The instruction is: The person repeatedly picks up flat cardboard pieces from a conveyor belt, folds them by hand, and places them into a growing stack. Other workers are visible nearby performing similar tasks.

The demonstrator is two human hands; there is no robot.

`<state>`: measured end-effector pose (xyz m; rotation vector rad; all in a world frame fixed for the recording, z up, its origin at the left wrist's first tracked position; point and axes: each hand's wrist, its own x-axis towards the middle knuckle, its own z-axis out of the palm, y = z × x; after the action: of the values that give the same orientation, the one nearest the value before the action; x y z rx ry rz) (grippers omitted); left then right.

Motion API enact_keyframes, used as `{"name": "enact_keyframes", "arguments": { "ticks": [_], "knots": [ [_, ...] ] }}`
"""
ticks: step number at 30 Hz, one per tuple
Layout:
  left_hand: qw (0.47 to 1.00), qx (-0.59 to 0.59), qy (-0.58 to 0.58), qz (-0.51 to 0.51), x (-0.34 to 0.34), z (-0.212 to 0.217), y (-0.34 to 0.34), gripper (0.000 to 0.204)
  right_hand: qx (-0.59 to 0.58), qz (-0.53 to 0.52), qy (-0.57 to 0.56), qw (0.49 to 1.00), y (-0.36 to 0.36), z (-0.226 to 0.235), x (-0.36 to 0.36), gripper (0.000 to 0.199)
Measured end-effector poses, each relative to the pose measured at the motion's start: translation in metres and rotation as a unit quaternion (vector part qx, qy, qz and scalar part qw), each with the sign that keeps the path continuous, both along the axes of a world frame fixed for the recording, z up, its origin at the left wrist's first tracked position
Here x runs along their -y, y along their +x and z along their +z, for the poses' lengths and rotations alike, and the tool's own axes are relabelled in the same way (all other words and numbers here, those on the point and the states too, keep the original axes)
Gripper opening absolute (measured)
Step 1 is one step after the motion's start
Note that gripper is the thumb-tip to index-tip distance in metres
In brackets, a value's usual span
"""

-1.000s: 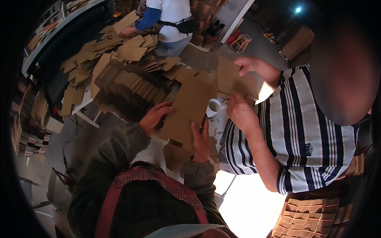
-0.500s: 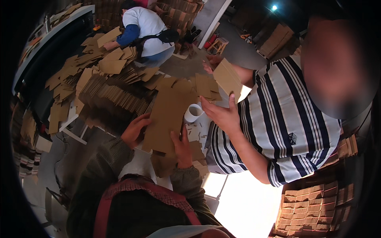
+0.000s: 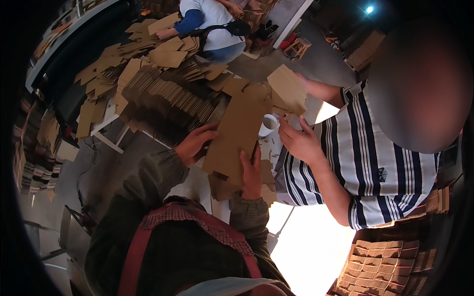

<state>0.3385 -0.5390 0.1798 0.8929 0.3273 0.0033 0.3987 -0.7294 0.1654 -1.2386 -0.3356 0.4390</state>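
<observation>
A long brown cardboard sheet slants up and away in front of me, held by its two sides. My left hand grips its left edge, with the fingers partly behind it. On the right edge, low down, my right hand has its thumb on the near face and the other fingers along the side. Below the sheet more brown cardboard shows; whether it is joined to the sheet I cannot tell. Left of my hands stands a long row of tightly packed cardboard pieces.
At right, a co-worker in a striped shirt holds a cardboard piece near a white cup. Another person in a white shirt bends over loose cardboard at the back. Bundled cardboard stacks stand lower right.
The whole view has shifted, so things sit farther right in it. My hands keep their hold on the sheet. The co-worker's cardboard piece has turned and one hand has come off it.
</observation>
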Motion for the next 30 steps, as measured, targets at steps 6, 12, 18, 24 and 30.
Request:
{"name": "enact_keyframes", "arguments": {
  "ticks": [6,12,18,24,30],
  "knots": [
    [1.000,0.002,-0.012,0.005,0.002,-0.003,-0.001,0.054,0.006,0.002,0.016,1.000,0.002,-0.007,0.002,0.060],
    [1.000,-0.009,-0.007,0.002,0.004,-0.004,0.002,0.054,0.015,0.002,0.011,1.000,0.005,-0.009,0.004,0.058],
    [1.000,-0.009,-0.008,-0.009,0.002,-0.007,0.006,0.054,0.074,0.003,-0.011,0.997,0.010,-0.014,0.008,0.058],
    [1.000,0.011,0.007,-0.026,0.001,0.000,0.009,0.061,-0.040,-0.019,0.055,0.997,0.010,-0.020,0.005,0.060],
    [0.996,0.063,0.039,-0.055,0.017,0.002,0.014,0.079,-0.046,-0.097,0.262,0.959,0.004,0.031,0.041,0.061]
  ]
}}
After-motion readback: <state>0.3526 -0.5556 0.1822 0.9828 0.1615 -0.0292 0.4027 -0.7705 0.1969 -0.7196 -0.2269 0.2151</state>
